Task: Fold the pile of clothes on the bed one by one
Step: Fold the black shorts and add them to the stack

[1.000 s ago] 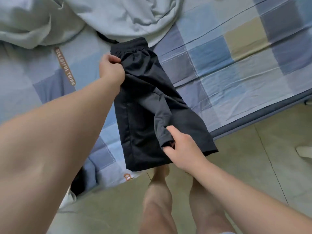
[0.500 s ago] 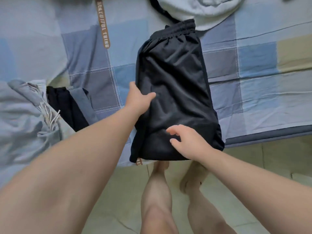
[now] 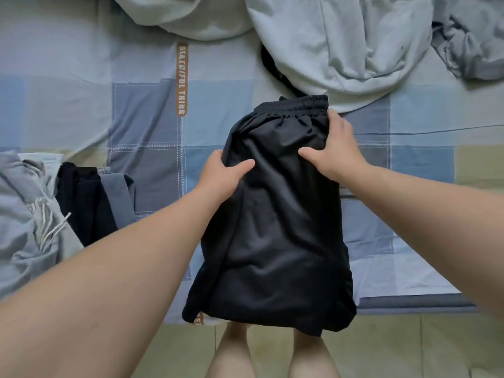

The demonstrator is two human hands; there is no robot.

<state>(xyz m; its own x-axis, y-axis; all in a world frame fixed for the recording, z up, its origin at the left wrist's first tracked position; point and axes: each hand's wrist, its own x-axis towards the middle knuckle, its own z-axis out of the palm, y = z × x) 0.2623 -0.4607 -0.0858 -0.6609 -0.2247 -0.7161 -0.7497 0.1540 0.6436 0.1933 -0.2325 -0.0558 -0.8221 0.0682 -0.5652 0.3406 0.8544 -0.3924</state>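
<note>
Shorts [image 3: 275, 227] gripped by left hand [image 3: 222, 174], right hand [image 3: 334, 150], fingers [image 3: 335, 120] partly hidden behind fabric

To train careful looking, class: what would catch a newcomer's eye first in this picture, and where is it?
Black shorts lie lengthwise in the middle of the checked bed, their hems hanging over its near edge. The left hand and right hand grip the two sides of the shorts near the waistband. Crumpled pale clothes are heaped along the far side of the bed.
</note>
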